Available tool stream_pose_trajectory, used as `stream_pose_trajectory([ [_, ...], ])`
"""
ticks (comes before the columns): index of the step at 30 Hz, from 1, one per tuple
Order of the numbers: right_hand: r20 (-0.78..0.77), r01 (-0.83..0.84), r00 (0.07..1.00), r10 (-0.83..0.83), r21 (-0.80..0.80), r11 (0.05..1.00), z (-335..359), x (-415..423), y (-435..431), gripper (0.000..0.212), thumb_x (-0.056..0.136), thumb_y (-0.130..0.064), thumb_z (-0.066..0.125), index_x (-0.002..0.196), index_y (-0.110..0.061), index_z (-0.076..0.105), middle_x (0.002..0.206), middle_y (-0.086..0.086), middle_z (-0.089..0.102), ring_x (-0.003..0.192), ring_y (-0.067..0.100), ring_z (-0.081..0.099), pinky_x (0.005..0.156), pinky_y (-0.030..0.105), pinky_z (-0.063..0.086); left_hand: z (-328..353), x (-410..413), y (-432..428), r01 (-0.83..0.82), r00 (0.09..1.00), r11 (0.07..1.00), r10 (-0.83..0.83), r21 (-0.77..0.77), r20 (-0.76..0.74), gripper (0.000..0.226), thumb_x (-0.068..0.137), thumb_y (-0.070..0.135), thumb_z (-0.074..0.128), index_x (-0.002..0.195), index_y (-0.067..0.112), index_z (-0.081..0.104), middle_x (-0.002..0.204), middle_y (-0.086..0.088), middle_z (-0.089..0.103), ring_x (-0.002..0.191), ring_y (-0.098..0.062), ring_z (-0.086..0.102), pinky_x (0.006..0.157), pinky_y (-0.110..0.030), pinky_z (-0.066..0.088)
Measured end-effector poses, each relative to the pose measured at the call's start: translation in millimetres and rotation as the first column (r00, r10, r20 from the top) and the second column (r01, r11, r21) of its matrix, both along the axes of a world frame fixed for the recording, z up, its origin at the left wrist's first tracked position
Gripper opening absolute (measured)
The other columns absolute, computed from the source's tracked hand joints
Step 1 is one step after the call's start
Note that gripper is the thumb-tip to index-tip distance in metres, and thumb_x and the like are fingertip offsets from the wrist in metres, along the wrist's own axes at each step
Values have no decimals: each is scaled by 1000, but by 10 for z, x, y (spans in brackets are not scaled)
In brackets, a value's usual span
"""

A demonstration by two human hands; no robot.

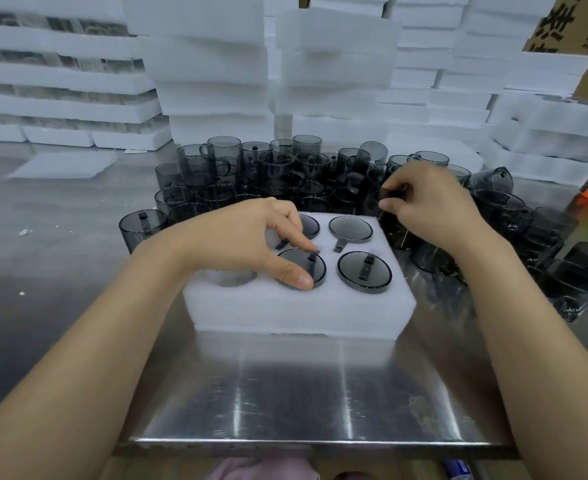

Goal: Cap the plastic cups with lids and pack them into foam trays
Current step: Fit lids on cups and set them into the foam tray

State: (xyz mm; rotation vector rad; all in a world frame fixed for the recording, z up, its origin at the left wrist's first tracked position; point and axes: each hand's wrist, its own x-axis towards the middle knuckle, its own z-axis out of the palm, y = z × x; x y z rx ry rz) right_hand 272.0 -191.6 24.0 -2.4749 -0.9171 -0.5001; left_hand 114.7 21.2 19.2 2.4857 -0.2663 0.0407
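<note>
The foam tray (296, 310) sits in the middle of the shiny worktop (303, 393), close to the person so both arms can reach it. The left hand (247, 237) is over the tray. Its thumb and first finger are closed on the lid (316, 271) of the cup in the front middle hole. I think it is pushing that one down so it sits snug in the foam. Next to it, the front right cup (364, 271) is capped and in place. The front left hole (230, 277) has nothing in it, so there is more to pack.

The right hand (427, 206) is at the tray's far right corner. Its fingers pinch a small dark part on top of a loose cup (394, 233). I cannot tell if that part is a lid knob. It looks ready to bring the next one over.

The pile of cups (278, 174) waits just behind the tray, easy to grab. White foam stacks (209, 64) stand at the back.
</note>
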Motion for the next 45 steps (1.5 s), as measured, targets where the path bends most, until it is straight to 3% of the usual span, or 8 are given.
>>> stream_pose_trajectory([
  [3,88,-75,994,60,180,981,47,-76,7,12,85,-25,67,90,-32,58,76,-21,50,75,12,50,70,32,40,-3,21,-1,-45,997,997,49,-62,58,45,65,62,69,104,40,73,90,23,54,76,10,51,66,-3,34],
  [6,175,-310,948,267,303,901,54,-226,92,13,88,-15,64,101,-15,63,86,-8,58,71,11,51,72,26,45,5,40,-17,-186,941,978,206,-96,270,68,79,72,53,139,41,43,109,24,50,87,10,53,75,-12,38],
  [10,165,-612,791,590,226,758,5,-431,246,14,87,6,59,99,0,62,103,5,58,92,13,57,82,17,48,57,16,35,-211,895,905,331,-370,299,66,86,68,36,145,39,35,134,20,53,114,13,49,94,-17,38],
  [14,178,-681,730,659,126,721,-42,-495,309,15,88,8,60,99,0,66,124,9,56,100,15,59,89,22,48,35,21,89,-72,973,895,159,-441,165,64,90,44,50,149,34,28,137,16,52,126,7,45,107,-17,37],
  [19,284,-641,742,607,36,767,-94,-468,325,19,85,11,61,96,-3,69,133,15,49,88,19,57,85,26,46,-27,47,88,-22,984,956,74,-293,165,83,84,43,65,150,39,16,154,17,30,139,4,28,116,-37,30],
  [27,322,-657,727,606,67,751,-130,-462,353,21,82,17,60,90,0,69,121,16,56,94,-1,48,84,8,39,17,13,68,-66,944,993,95,-101,316,100,64,42,84,147,39,29,128,15,46,127,-2,41,109,-24,36],
  [37,164,-668,744,648,190,720,-156,-602,390,31,88,8,56,115,-7,61,116,5,60,91,12,63,84,35,53,52,-9,153,-380,850,902,254,203,461,65,67,71,60,127,46,48,106,16,40,106,-1,40,82,-31,45],
  [45,139,-664,747,650,181,725,-172,-588,397,32,89,6,54,117,-7,62,116,1,59,90,13,62,83,38,52,188,-193,292,-247,944,959,206,140,258,63,66,44,62,126,51,45,111,22,45,112,3,38,88,-8,30],
])
